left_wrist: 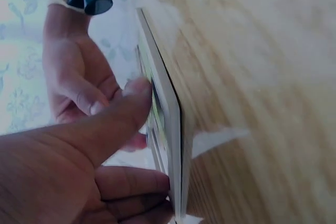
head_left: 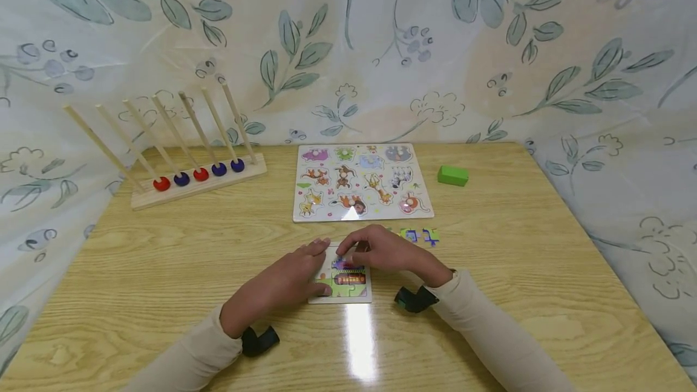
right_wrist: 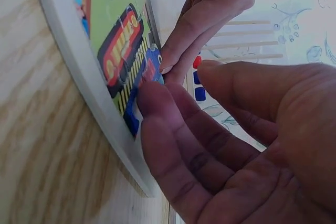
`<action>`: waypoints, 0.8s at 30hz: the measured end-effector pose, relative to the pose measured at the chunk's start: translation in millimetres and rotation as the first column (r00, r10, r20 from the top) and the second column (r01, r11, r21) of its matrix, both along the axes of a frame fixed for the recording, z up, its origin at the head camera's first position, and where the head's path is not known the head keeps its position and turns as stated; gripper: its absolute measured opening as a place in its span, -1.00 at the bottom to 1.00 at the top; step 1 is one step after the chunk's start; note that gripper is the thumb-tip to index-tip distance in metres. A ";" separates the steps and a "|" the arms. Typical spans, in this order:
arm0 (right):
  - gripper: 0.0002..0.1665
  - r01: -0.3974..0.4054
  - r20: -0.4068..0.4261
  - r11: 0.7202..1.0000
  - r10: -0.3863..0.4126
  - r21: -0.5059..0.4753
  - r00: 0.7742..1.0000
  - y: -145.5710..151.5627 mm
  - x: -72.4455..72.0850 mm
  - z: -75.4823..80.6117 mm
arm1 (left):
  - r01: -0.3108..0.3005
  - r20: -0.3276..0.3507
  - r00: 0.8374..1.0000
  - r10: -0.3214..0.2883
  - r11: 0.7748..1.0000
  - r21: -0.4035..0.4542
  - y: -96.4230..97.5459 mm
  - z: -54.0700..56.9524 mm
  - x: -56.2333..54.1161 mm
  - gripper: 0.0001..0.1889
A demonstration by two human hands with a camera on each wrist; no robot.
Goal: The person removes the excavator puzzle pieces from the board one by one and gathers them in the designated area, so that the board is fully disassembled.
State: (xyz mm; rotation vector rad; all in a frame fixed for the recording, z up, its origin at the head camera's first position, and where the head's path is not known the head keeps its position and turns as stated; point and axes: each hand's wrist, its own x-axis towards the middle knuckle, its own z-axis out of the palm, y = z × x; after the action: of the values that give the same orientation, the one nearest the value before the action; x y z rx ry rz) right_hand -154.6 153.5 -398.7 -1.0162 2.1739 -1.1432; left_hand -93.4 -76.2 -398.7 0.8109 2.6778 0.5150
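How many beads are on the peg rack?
5, all on the rack, left to right: red bead, blue bead, second red bead, second blue bead, third blue bead. None looks hidden.

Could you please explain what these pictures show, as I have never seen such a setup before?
Certainly. There is no robot here: a person works with two bare hands. The wide picture comes from a camera worn on the head, looking forward and down. The other two come from cameras worn on the left and right wrists, so things look tilted there.

On the table lies a small puzzle. The left hand rests on its left side, thumb on its face. The right hand touches its upper part with its fingers; I see no piece lifted.

Beyond the right hand lie loose pieces, then an animal board. A green block is right of the board, a peg stand with beads left.
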 end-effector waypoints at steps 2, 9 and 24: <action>-0.79 0.001 0.012 1.000 -0.001 -0.003 1.000 -0.2 0.0 -0.2 | -0.006 -0.023 1.000 0.006 1.000 -0.014 2.7 -0.3 0.6 -0.23; -0.79 0.007 0.039 1.000 -0.006 -0.027 0.999 -0.8 0.2 -0.3 | -0.033 -0.042 0.999 0.032 0.999 -0.032 8.8 1.5 0.7 -0.36; -0.82 0.031 0.096 0.999 -0.027 -0.042 0.995 -6.5 -1.9 -8.7 | -0.053 -0.023 0.998 0.052 0.998 -0.034 9.2 4.5 0.8 -0.31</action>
State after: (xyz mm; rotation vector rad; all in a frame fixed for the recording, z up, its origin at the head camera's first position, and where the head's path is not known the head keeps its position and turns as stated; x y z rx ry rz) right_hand -156.5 147.0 -407.4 -0.9318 2.1042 -1.2313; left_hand -92.7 -67.0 -394.2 0.7425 2.7268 0.4736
